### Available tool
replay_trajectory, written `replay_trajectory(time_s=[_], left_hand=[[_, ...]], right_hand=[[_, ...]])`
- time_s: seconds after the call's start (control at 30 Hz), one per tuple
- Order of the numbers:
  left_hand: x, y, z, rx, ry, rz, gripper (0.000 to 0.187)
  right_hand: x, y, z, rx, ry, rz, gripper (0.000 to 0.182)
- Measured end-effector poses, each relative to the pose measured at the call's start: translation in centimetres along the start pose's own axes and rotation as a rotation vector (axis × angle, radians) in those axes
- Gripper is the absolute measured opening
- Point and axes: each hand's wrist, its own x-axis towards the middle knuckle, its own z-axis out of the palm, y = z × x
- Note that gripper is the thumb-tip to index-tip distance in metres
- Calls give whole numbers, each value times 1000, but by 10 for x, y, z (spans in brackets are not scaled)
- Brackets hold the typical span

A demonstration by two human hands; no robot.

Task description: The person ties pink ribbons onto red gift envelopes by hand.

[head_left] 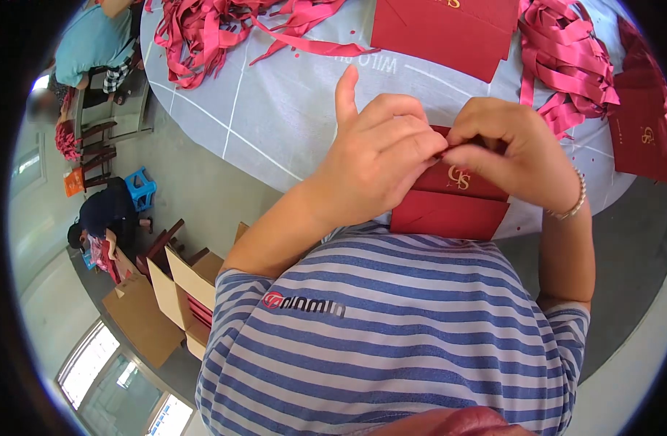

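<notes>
A red card piece with gold lettering (pixel 453 214) lies at the near table edge, against the striped shirt. Over its upper part my left hand (pixel 388 149) pinches at the card's top edge, thumb and fingertips together, with one finger raised. My right hand (pixel 511 145) meets it there, its thumb and index finger closed on the same spot. Whatever small part sits between the fingertips is mostly hidden. Beyond the hands lies a stack of red cards (pixel 442 36) with gold lettering.
Red ribbons (pixel 195 43) lie heaped at the table's far left, with another ribbon pile (pixel 566 58) at the right. More red bags (pixel 642 134) stand at the right edge. Open cardboard boxes (pixel 170 291) and a person bending near a blue stool (pixel 139 189) are at the left.
</notes>
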Motion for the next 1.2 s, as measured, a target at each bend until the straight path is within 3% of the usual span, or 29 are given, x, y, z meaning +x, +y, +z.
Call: replay_trajectory(time_s=[0.07,0.27,0.43,0.7,0.77,0.93,1.03,1.17,1.2], left_hand=[[-2,2,4,157,102,141,27],[-8,2,7,189,123,231,24],[-8,4,6,185,89,173,27],[-10,5,7,192,118,96,29],[-15,-1,10,212,89,148,11],[-15,0,12,229,97,149,13],[-8,2,6,157,74,50,19],[-6,-9,1,-71,-21,-97,31],[-5,-8,-1,-72,-23,-96,31]], right_hand=[[4,14,-3,99,16,-56,11],[22,8,-9,-77,-121,93,19],[33,1,-12,-45,-270,318,19],[33,6,-16,23,-275,285,20],[35,6,-16,5,-287,267,20],[42,-7,-16,-84,-390,368,11],[38,9,-10,106,-301,358,12],[32,15,2,-8,-154,283,19],[35,27,5,-63,42,212,19]])
